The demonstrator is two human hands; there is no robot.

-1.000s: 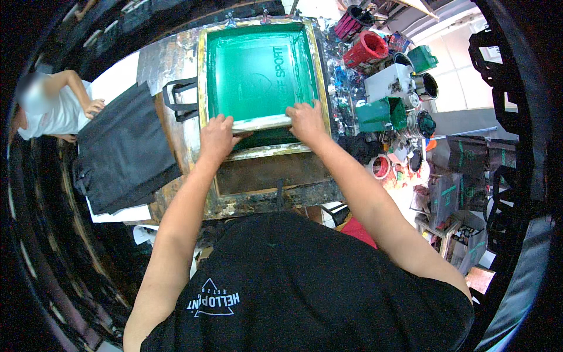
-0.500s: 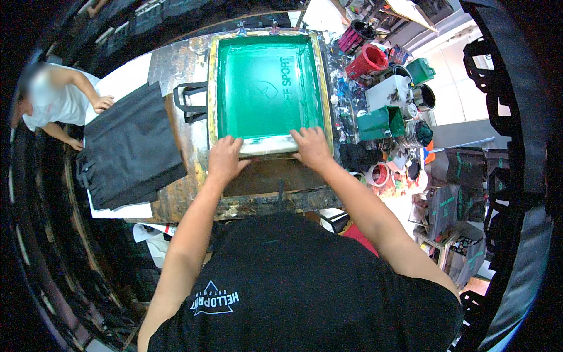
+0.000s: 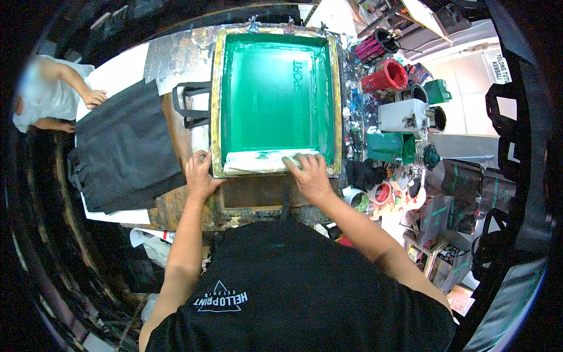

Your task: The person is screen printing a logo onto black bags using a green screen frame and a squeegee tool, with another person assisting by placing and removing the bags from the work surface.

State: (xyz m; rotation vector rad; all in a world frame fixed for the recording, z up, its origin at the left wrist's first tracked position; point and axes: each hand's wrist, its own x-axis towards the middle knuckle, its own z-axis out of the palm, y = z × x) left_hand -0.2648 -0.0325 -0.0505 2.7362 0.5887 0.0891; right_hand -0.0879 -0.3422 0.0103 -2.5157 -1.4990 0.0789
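Left grip (image 3: 200,177) has quit the squeegee (image 3: 253,161) and now pinches the frame's (image 3: 216,117) near-left corner.
Right grip (image 3: 309,176) pinches the squeegee's right part; the squeegee lies along the frame's near end, between both grips.

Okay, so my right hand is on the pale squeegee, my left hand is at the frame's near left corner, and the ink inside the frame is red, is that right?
Not quite: the head view shows the ink is green, not red. Your right hand is on the pale squeegee, and your left hand is at the frame's near left corner.
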